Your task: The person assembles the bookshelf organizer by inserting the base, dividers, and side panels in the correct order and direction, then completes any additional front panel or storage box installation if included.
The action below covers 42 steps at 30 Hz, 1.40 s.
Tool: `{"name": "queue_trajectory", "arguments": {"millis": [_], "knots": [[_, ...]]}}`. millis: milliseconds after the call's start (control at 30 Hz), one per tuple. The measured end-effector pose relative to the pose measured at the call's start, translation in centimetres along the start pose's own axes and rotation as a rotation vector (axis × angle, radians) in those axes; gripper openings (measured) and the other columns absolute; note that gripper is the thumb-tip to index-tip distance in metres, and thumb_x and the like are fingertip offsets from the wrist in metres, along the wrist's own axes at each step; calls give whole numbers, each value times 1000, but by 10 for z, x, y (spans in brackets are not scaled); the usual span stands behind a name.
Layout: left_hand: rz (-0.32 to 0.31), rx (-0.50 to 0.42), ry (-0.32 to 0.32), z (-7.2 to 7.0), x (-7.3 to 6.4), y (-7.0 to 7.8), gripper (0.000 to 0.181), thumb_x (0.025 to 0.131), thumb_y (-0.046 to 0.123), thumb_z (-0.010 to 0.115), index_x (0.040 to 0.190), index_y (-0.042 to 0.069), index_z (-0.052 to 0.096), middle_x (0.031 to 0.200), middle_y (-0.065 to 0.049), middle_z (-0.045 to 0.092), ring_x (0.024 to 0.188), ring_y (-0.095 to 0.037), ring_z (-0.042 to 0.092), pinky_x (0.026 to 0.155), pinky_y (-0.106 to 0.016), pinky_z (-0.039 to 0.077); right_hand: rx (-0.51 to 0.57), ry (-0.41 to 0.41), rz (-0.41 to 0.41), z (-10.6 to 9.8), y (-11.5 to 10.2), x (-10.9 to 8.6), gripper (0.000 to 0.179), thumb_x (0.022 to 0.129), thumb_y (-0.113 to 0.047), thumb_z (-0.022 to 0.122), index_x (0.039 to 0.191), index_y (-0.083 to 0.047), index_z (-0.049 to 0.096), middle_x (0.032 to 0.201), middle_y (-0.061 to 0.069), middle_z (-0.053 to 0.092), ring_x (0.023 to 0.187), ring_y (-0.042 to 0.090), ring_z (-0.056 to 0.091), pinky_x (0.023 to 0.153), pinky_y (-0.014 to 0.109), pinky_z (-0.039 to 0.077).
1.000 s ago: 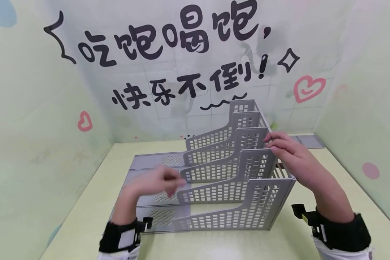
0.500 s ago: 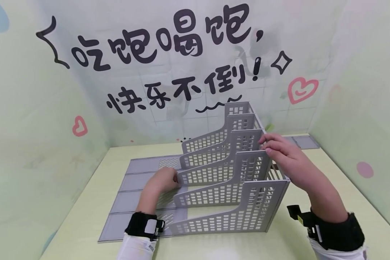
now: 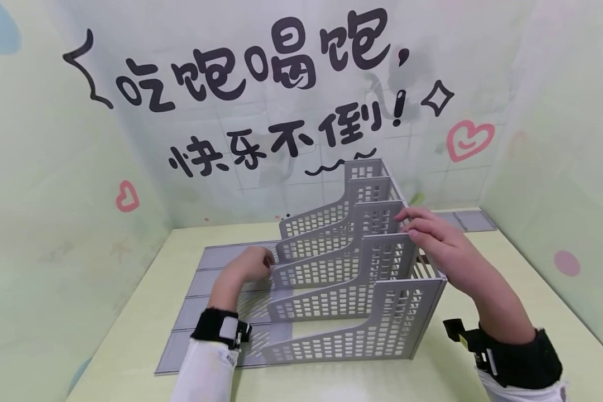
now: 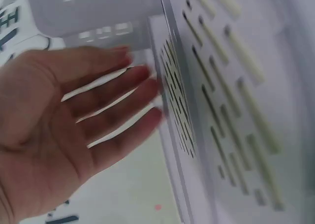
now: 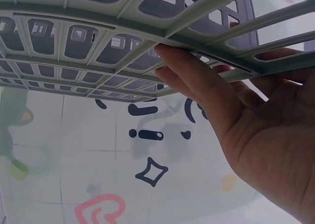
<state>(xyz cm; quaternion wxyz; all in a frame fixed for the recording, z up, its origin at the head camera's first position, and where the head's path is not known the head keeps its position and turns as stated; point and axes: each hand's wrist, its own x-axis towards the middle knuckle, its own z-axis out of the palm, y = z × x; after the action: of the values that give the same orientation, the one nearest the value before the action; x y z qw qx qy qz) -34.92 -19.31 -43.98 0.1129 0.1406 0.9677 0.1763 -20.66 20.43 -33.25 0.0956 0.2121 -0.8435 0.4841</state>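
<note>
A grey plastic file rack (image 3: pixel 326 340) with several perforated upright dividers stands on the table. Its linked flat grey panels (image 3: pixel 181 315) lie toward the left, with slanted slots near the dividers' low ends. Over these slots is my left hand (image 3: pixel 246 265), beside the low tips of the far dividers. The left wrist view shows this hand (image 4: pixel 74 106) with fingers loosely extended, fingertips close to a slotted panel (image 4: pixel 236 101). My right hand (image 3: pixel 439 237) holds the rack's tall right end at the top. In the right wrist view, thumb and fingers are on either side of the rack's lattice back (image 5: pixel 98 37).
Another grey panel (image 3: pixel 474 220) lies at the table's back right corner. The pale yellow table (image 3: pixel 372 385) is bounded by printed wall sheets (image 3: pixel 55 195) at the left, back and right.
My left hand has come in from the front left to the slotted panels, then shifted slightly farther back along them. The right hand keeps its place on the rack.
</note>
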Motion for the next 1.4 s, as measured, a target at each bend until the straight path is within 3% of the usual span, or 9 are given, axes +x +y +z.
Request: {"name": "queue_trajectory", "arguments": {"millis": [267,467,600,767,867,967,1200,1333,1400], "knots": [[23,-65,13,10,46,-9,30,90,19,85,110,-1,75,96,-13,76,82,-21,67,78,-37,57,26,-8,-2,3,0,-2,25,110,-5,47,109,-1,72,144,7,53,129,9,45,95,9,43],[70,-62,5,10,54,-21,25,88,20,87,99,1,76,85,-8,74,74,-18,65,72,-33,55,17,-7,-20,5,-2,-2,26,110,-5,47,110,-2,72,144,9,55,130,11,45,97,8,41],[57,-221,-49,-3,55,-31,18,89,4,78,105,-1,76,90,-10,74,75,-16,64,69,-29,55,34,-9,-19,5,-2,-2,26,110,-5,46,110,-1,72,144,8,54,130,8,45,97,8,43],[-57,-347,135,-4,65,-42,28,93,-2,65,121,-4,72,111,-19,74,96,-30,70,80,-37,59,44,-9,-24,7,-2,-3,26,110,-5,47,110,-1,72,142,7,53,128,5,45,97,9,44],[-72,-279,218,6,76,-43,33,97,9,66,128,0,71,125,-19,73,116,-35,67,97,-44,56,43,-7,-22,8,-2,-4,26,110,-4,46,110,-2,72,142,7,54,128,4,44,97,8,43],[-93,-221,222,13,83,-40,32,97,19,69,125,5,75,124,-17,74,114,-35,66,98,-49,55,51,-6,-27,8,-2,-4,26,110,-4,46,110,-2,72,143,7,54,128,3,45,97,8,44],[-135,-81,261,15,85,-32,22,102,23,69,115,9,79,112,-12,78,97,-29,70,87,-48,57,57,0,-55,9,-1,-4,26,110,-3,46,109,-3,72,139,2,54,127,4,47,96,8,45],[-116,-169,257,11,77,-38,28,100,21,71,120,4,78,117,-18,78,105,-34,71,92,-49,59,50,-16,-49,11,-6,-2,25,110,-5,47,111,-3,72,144,9,55,134,16,47,99,11,44],[-111,-217,245,6,70,-50,34,98,19,70,125,0,75,122,-22,76,111,-37,70,95,-49,59,33,-37,-24,11,-10,1,28,112,-9,45,122,-3,70,155,14,50,146,27,43,112,23,45]]}}
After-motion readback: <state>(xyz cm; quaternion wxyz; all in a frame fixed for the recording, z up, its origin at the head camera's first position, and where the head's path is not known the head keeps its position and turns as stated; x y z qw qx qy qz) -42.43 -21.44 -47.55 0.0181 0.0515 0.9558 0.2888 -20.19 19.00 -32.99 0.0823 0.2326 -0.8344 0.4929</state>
